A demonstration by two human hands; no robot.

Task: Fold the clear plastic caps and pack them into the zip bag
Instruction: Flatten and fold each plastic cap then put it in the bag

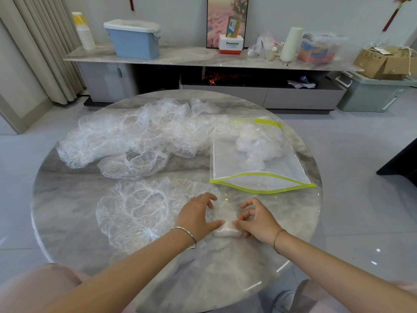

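A small folded clear plastic cap (pixel 225 229) lies near the front of the round marble table (pixel 67 199). My left hand (pixel 198 213) and my right hand (pixel 257 222) pinch it from either side, thumbs nearly meeting over it. To the left of my hands a flat, spread-out cap (pixel 140 211) lies on the table. A heap of several loose caps (pixel 135 136) fills the far left part. The zip bag (pixel 259 163) with a yellow-green rim lies at the right, its mouth open toward me, with folded caps (pixel 257 145) inside.
Behind the table runs a low cabinet (pixel 203 57) carrying a blue lidded box (pixel 133 39), a stack of paper cups (pixel 83 30), a white roll (pixel 291 44) and cartons. A grey bin (pixel 370 93) stands on the floor at right. Curtains hang at left.
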